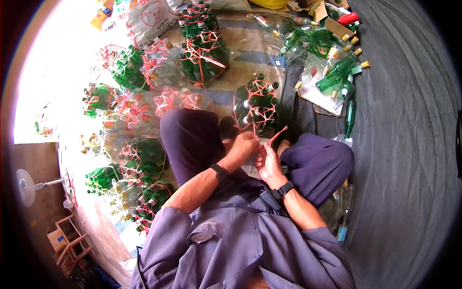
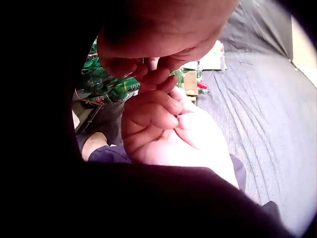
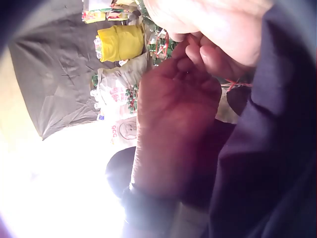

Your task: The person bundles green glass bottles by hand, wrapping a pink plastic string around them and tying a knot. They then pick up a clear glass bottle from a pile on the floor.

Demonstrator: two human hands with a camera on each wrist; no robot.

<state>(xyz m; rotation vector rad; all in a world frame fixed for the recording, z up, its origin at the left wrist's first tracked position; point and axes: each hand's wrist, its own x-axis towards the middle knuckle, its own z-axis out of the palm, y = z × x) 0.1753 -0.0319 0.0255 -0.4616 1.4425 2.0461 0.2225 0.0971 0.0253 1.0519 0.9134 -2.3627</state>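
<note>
A red strand (image 1: 278, 135) rises past the right hand (image 1: 270, 168), its frayed end pointing up and right. Thumb and fingers of the left hand (image 1: 242, 148) pinch beside it, close against the right fingertips. In the left wrist view, the left hand (image 2: 173, 29) fills the top and the right hand (image 2: 168, 131) has curled fingers. The right wrist view shows a bit of red between the right hand (image 3: 218, 29) and the left hand (image 3: 178, 109); the exact grip is partly hidden. Just beyond both hands stands a bundle of green bottles (image 1: 257, 103) netted in red strands.
Tied bundles of clear and green bottles (image 1: 139, 113) fill the left side. Loose bottles (image 1: 339, 72) and an open carton (image 1: 332, 24) lie at upper right on dark sheeting (image 1: 399, 144). A white printed bag (image 1: 149, 21) is at upper left, a fan (image 1: 25, 188) at far left.
</note>
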